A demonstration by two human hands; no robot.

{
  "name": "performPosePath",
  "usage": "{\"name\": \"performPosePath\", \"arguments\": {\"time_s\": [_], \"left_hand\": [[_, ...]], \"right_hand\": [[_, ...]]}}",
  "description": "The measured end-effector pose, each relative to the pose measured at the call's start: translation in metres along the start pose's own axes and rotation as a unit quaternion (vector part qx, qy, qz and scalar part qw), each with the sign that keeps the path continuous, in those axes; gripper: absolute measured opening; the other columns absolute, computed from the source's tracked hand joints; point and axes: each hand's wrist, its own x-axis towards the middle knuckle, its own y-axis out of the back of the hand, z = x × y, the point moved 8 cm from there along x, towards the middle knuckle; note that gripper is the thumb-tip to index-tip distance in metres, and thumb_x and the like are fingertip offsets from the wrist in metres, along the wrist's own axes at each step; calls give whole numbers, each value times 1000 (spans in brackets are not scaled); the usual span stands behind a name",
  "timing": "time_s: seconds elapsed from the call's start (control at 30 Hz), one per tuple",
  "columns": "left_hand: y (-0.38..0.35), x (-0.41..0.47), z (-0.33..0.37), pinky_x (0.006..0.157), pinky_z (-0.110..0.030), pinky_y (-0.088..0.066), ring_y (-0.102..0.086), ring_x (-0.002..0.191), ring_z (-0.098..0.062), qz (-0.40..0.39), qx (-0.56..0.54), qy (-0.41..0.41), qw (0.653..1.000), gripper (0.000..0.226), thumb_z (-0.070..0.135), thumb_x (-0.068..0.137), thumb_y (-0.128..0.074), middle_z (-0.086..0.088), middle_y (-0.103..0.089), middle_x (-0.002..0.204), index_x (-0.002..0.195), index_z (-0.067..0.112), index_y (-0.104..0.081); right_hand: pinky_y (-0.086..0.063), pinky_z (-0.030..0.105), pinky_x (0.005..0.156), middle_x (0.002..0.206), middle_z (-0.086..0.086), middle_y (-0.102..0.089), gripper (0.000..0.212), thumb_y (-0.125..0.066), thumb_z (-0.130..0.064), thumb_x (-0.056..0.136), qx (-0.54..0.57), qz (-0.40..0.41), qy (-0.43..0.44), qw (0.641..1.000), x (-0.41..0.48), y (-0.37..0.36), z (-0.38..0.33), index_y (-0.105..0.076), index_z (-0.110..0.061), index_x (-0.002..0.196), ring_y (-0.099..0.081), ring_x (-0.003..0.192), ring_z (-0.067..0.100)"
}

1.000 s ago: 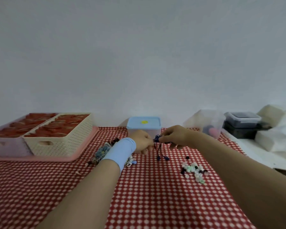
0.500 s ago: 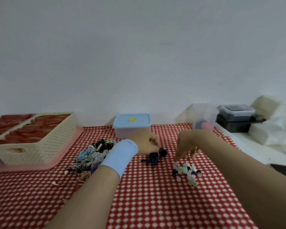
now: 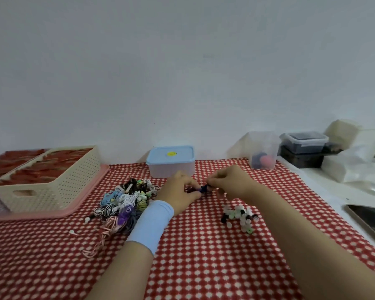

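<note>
Dark-blue cord [image 3: 204, 188] pinched by left hand [image 3: 183, 191] and right hand [image 3: 232, 182]; the right, back from the bead pile [image 3: 239, 214], is probably threading a bead.

The surface [image 3: 204, 267], lying under a red-and-white checked cloth, is carrying a pink tray [image 3: 78, 207] along its left edge, a blue-lidded box [image 3: 170, 162] at its far edge, a clear tub [image 3: 263, 151] at its far right corner, and a heap of coloured cords [image 3: 126, 200] and a cluster of small beads [image 3: 239, 215] near its middle.
</note>
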Motion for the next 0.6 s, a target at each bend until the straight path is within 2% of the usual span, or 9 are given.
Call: {"name": "performPosePath", "arguments": {"time_s": [0.1,0.17,0.27,0.4,0.5,0.6], "left_hand": [[14,-13,-11,86,-18,-46,-60,96,-5,101,-162,41,981,9,25,85,-74,10,-65,100,89,30,-68],[12,-20,-15,74,-18,-52,-68,79,-4,91,-272,70,955,11,19,87,-72,8,-73,86,93,26,-66],[9,-20,-14,60,-16,-50,-67,62,-4,64,-320,70,943,20,15,87,-72,5,-76,80,106,22,-70],[2,-21,-16,64,-25,-56,-64,63,-9,47,-375,70,923,21,10,87,-71,1,-77,84,105,20,-76],[-4,-20,-18,65,-26,-56,-64,64,-10,32,-439,86,894,20,8,88,-69,-3,-77,89,103,19,-76],[-9,-19,-21,65,-27,-57,-66,66,-11,26,-477,109,872,21,4,86,-70,-7,-77,90,106,9,-75]], "right_hand": [[-42,22,44,80,4,-77,11,-68,-16,95,95,0,17,995,-5,-11,-1,-78,-12,96,-58,53,10],[-37,23,43,77,8,-76,11,-68,-13,95,141,-2,18,990,-9,-18,2,-78,-10,96,-56,51,10],[-36,24,43,84,11,-75,12,-66,-13,96,195,-7,16,981,-13,-24,7,-77,-9,99,-57,54,12],[-38,23,43,81,6,-73,15,-62,-13,98,211,-16,24,977,-16,-26,3,-76,-9,98,-57,56,14],[-40,24,44,83,7,-74,16,-62,-14,98,210,-20,39,977,-17,-27,-3,-77,-8,100,-57,59,15],[-41,23,45,84,8,-75,16,-62,-15,98,217,-13,47,975,-17,-27,-4,-78,-10,99,-58,60,15]]}}
